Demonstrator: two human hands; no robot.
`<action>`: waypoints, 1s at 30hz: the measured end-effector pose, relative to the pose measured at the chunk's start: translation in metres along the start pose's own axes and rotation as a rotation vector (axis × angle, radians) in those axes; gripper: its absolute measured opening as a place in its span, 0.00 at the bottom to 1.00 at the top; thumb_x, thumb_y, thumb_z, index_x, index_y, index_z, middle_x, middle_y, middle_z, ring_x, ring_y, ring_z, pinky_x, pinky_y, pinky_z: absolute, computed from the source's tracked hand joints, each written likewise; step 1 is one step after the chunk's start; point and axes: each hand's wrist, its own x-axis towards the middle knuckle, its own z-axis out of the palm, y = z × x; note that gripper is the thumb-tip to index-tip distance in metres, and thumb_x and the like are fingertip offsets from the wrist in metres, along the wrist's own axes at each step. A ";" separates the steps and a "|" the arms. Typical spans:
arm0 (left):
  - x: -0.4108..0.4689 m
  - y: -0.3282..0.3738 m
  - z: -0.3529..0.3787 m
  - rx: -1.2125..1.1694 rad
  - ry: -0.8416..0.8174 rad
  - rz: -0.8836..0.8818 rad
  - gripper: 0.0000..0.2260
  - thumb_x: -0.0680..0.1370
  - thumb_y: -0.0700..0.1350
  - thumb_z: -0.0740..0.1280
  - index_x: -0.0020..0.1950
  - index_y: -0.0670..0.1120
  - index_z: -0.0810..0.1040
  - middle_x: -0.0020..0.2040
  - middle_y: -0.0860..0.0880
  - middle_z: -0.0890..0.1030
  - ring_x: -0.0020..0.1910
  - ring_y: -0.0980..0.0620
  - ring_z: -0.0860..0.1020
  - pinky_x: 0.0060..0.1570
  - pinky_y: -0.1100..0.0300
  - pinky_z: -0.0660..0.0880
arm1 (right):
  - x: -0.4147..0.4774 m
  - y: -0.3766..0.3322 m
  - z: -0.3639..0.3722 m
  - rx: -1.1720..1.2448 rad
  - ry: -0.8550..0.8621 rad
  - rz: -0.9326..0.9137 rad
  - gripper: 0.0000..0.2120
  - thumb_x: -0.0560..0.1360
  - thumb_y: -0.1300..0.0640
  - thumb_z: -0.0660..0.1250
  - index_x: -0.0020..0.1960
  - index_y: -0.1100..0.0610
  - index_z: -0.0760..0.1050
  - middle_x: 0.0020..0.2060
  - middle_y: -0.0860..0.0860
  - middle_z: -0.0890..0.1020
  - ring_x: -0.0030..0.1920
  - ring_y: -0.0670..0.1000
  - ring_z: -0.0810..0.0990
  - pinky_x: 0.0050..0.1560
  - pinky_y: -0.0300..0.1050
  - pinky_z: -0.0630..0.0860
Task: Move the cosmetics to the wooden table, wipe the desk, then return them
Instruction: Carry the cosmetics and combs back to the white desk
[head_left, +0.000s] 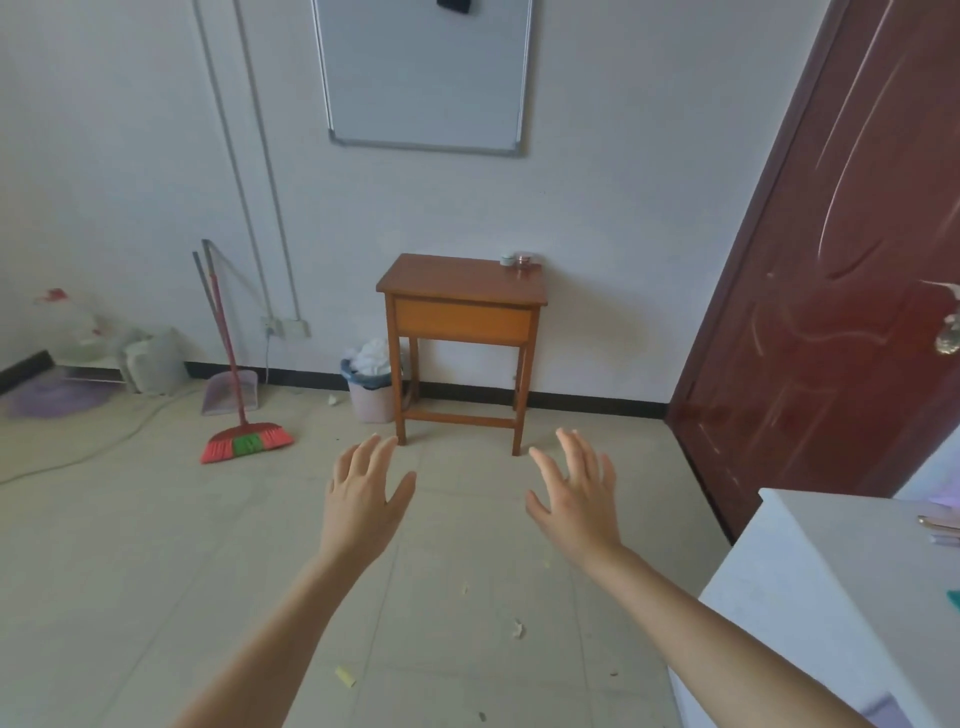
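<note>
Left hand (363, 496), right hand (574, 496) spread, holding nothing; two jars (517, 260) on wooden table (457, 283).

I am looking at a bright room, lit softly and evenly, with only faint shadows falling under the wooden worktop (462, 280). Pale glare is streaking across the door (831, 291). The wide lens is bowing the door and slanting the whiteboard (423, 73) toward the edges. The bags (104, 343) at far left are washing out and smearing, and everything is rendering slightly soft.
</note>
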 end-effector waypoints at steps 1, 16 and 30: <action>0.007 -0.006 0.001 -0.001 -0.002 -0.006 0.22 0.78 0.51 0.61 0.71 0.46 0.65 0.72 0.46 0.65 0.72 0.46 0.57 0.68 0.50 0.59 | 0.009 0.000 0.007 0.007 -0.001 0.000 0.25 0.55 0.55 0.81 0.51 0.58 0.81 0.54 0.63 0.80 0.55 0.64 0.79 0.48 0.65 0.75; 0.228 -0.049 0.038 0.017 0.121 -0.095 0.21 0.77 0.48 0.64 0.69 0.46 0.68 0.70 0.46 0.67 0.70 0.45 0.60 0.68 0.49 0.59 | 0.227 0.033 0.159 0.301 -0.109 -0.023 0.22 0.73 0.54 0.68 0.66 0.57 0.71 0.68 0.61 0.68 0.69 0.60 0.66 0.66 0.58 0.63; 0.413 -0.134 0.113 0.010 0.091 -0.193 0.21 0.77 0.49 0.63 0.69 0.45 0.67 0.70 0.46 0.69 0.70 0.46 0.61 0.67 0.49 0.60 | 0.398 0.041 0.299 0.312 -0.266 -0.053 0.23 0.77 0.48 0.61 0.71 0.53 0.64 0.72 0.55 0.61 0.73 0.53 0.57 0.70 0.50 0.57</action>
